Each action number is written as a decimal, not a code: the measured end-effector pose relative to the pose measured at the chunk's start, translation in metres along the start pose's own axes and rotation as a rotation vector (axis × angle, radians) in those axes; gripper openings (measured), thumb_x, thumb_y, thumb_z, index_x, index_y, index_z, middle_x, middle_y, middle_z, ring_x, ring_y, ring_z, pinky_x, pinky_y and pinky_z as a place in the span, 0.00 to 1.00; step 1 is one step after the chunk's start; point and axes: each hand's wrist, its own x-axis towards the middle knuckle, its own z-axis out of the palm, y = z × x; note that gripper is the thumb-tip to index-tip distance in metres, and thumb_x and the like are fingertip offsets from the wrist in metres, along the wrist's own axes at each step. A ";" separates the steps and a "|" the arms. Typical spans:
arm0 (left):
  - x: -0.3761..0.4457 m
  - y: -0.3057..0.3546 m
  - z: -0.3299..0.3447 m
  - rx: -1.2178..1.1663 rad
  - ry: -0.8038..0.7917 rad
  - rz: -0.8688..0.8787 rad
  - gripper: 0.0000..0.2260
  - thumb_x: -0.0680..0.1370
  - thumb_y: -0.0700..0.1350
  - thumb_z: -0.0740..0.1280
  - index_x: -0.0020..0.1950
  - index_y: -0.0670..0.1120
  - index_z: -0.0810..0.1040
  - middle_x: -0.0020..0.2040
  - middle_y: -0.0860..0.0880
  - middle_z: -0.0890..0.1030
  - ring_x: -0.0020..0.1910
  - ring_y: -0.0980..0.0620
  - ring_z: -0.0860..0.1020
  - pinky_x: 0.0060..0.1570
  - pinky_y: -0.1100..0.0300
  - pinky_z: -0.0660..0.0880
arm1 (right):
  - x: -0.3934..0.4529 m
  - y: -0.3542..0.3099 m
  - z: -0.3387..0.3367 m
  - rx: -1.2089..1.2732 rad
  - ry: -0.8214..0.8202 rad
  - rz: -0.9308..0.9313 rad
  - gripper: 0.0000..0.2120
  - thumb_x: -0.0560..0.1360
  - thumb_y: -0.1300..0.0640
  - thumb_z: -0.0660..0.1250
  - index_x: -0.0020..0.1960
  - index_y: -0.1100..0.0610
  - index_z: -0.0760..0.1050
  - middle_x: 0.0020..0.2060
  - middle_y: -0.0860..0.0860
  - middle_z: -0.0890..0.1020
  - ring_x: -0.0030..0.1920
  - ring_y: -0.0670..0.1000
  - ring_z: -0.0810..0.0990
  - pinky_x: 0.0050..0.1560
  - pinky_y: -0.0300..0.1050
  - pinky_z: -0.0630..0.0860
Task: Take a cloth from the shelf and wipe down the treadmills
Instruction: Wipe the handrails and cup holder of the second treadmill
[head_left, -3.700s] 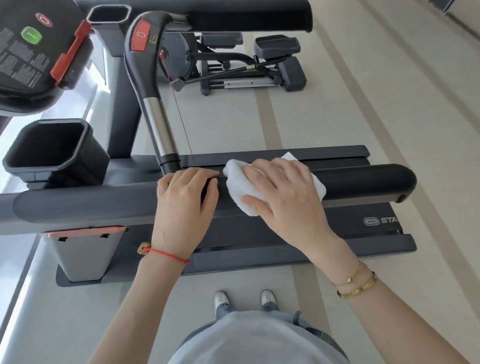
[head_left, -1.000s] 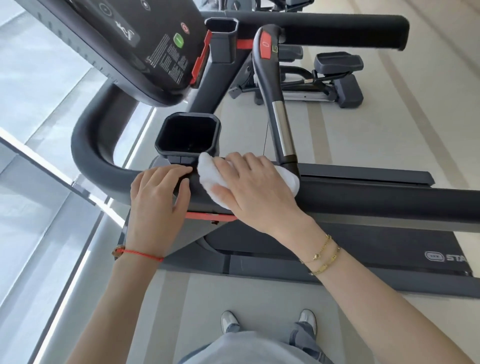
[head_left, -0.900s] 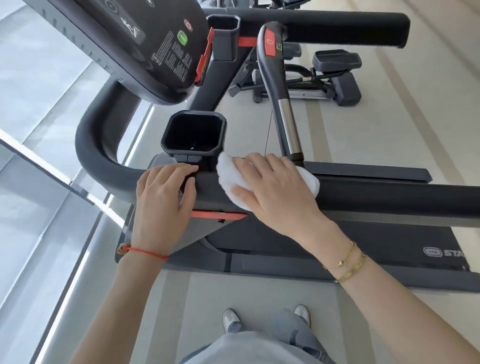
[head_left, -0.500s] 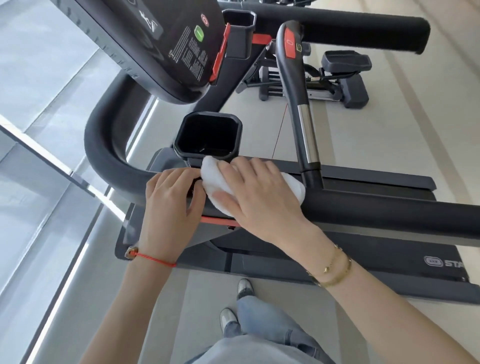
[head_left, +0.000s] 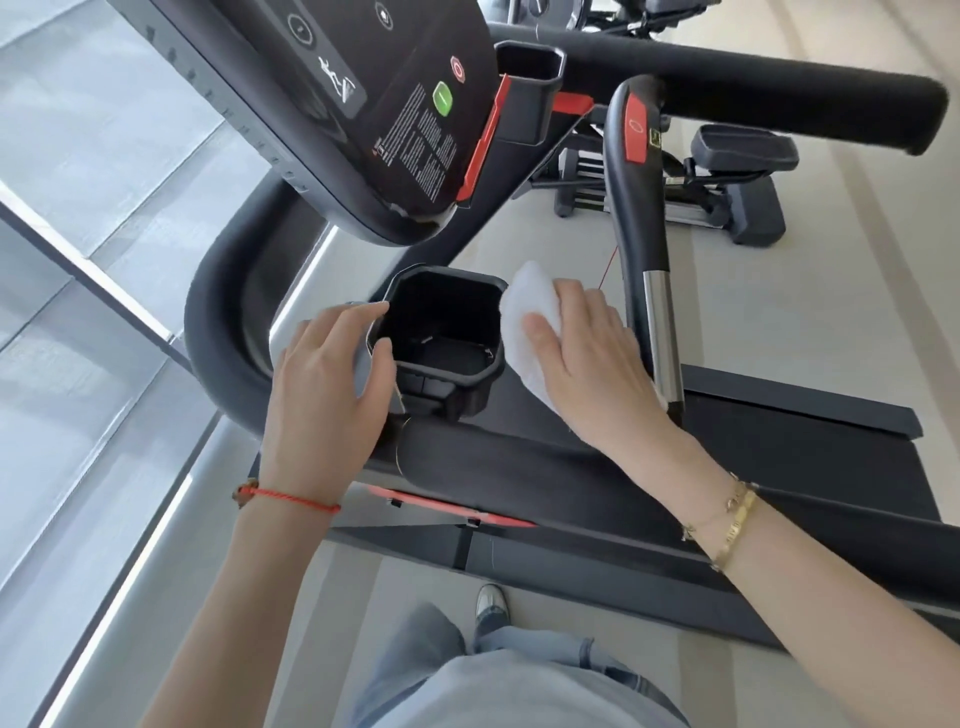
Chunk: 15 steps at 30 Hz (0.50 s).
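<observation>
Pressed the right grip (head_left: 582, 358) flat on the cloth (head_left: 524, 296), fingers fairly straight over it, not wrapped round. Pushed the cloth against the right wall of the cup holder (head_left: 441, 384), above the rail (head_left: 519, 467). Laid the left grip (head_left: 327, 384) against the holder's left wall, fingers loose, thumb near the rim, nothing held inside.

Looked soft and light, and likely to bunch up or slide on smooth plastic unless pushed down with the whole palm. Best taken by the thick middle of the wad, loose ends tucked under. Probably needed a fold over one fingertip to reach down inside the deep holder.

Saw beyond it the console (head_left: 363, 104) up on the left and a post (head_left: 636, 208) with a red button on the right.
</observation>
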 end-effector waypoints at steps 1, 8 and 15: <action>0.006 -0.001 0.001 0.004 -0.011 -0.016 0.14 0.80 0.42 0.63 0.65 0.46 0.77 0.59 0.49 0.79 0.60 0.49 0.74 0.62 0.61 0.66 | 0.008 -0.001 0.005 0.008 -0.022 -0.006 0.19 0.82 0.46 0.49 0.68 0.55 0.62 0.57 0.53 0.71 0.54 0.55 0.70 0.54 0.51 0.66; 0.035 -0.013 0.010 0.016 -0.179 -0.069 0.17 0.80 0.44 0.65 0.68 0.44 0.75 0.62 0.45 0.79 0.60 0.44 0.77 0.63 0.48 0.72 | 0.066 0.001 0.023 0.055 -0.205 -0.026 0.20 0.81 0.44 0.51 0.70 0.52 0.56 0.58 0.52 0.67 0.54 0.54 0.69 0.52 0.49 0.64; 0.052 -0.025 0.014 -0.003 -0.318 -0.062 0.21 0.80 0.49 0.63 0.73 0.47 0.70 0.60 0.48 0.78 0.56 0.50 0.77 0.55 0.62 0.70 | 0.113 0.001 0.028 0.223 -0.447 -0.195 0.20 0.80 0.43 0.57 0.68 0.50 0.60 0.52 0.45 0.70 0.44 0.41 0.72 0.39 0.40 0.65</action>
